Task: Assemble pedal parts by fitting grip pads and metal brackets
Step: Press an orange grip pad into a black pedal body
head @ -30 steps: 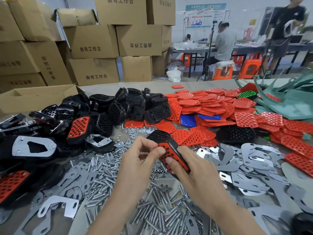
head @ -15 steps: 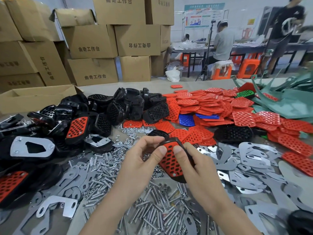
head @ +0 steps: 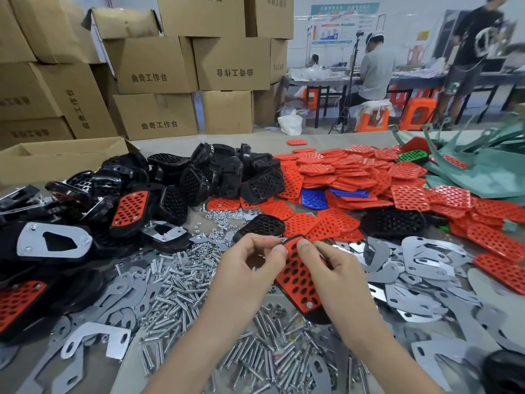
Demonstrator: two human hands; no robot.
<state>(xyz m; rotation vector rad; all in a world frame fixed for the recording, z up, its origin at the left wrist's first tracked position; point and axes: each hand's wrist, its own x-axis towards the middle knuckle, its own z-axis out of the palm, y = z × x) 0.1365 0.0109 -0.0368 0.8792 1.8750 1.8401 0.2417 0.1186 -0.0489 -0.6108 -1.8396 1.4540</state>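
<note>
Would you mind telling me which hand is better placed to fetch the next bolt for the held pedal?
Probably the left. The left hand only pinches the top corner of the pedal, and the bolt pile lies right beside and below it. The right hand grips the pedal, supporting it.

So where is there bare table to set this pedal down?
Best is the far strip of table between the black pedal shells and the cardboard boxes. A smaller gap lies near-left, between the bent bracket and the bolts. The middle and right are crowded with bolts and metal plates.
</note>
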